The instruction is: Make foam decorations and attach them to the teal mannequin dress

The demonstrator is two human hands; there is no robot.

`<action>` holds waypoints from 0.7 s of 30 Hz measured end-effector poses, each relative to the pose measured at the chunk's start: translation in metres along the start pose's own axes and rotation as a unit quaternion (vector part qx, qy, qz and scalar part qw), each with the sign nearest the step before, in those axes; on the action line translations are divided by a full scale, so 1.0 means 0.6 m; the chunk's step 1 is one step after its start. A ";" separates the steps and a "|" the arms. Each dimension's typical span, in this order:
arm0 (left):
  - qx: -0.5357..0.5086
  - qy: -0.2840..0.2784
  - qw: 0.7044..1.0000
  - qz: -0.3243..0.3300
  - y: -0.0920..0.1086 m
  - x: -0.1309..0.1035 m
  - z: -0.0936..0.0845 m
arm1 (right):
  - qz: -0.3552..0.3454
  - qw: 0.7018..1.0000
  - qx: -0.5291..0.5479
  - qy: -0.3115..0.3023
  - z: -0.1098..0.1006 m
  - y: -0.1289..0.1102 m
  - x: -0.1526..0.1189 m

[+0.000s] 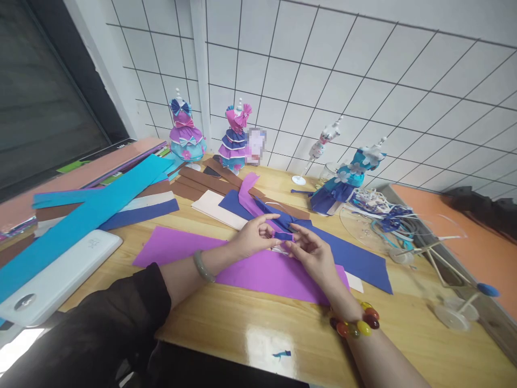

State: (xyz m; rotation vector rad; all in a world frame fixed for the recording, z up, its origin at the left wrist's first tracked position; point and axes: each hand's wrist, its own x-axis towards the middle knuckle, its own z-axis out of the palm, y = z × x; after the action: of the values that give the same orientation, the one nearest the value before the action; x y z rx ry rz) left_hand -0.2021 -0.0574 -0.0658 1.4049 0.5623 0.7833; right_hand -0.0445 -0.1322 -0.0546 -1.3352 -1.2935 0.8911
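Note:
Between my fingertips is a small folded blue-and-purple paper strip (pixel 283 236). My left hand (pixel 255 235) pinches its left end, and my right hand (pixel 314 254) grips the right end between thumb and fingers. Both hands are over a wide purple sheet (pixel 246 276), which looks like crepe paper. Behind them a dark blue sheet (pixel 359 261) runs off to the right, with a narrow purple strip (pixel 248 195) lying across its left part. A cream sheet (pixel 214 207) shows from under the blue one. Something whitish lies just below the fingers, too small to name.
Blue, brown and white strips lie left, beside a white power bank (pixel 86 264). Dressed mini mannequins (pixel 187 134) stand along the tiled wall; a blue-gowned one (pixel 351 175) leans at right. Paper scraps (pixel 383 207) and a stand (pixel 456 312) are at right. A blue scrap (pixel 281 354) lies in front.

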 end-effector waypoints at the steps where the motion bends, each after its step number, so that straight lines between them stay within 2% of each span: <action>1: 0.002 0.001 1.000 -0.001 0.000 0.000 0.000 | -0.001 1.000 0.000 0.000 0.000 0.001 0.000; 10: 0.009 -0.022 1.000 0.005 -0.005 0.000 -0.001 | -0.003 1.000 -0.001 0.002 -0.001 0.007 0.001; 21: 0.002 -0.016 1.000 0.013 -0.005 -0.001 -0.003 | -0.010 1.000 0.019 -0.014 0.001 0.004 -0.001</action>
State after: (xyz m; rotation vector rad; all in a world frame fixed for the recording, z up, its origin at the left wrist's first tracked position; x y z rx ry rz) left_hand -0.2032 -0.0566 -0.0691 1.4272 0.5224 0.7793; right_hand -0.0446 -0.1324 -0.0572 -1.2817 -1.3034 0.9187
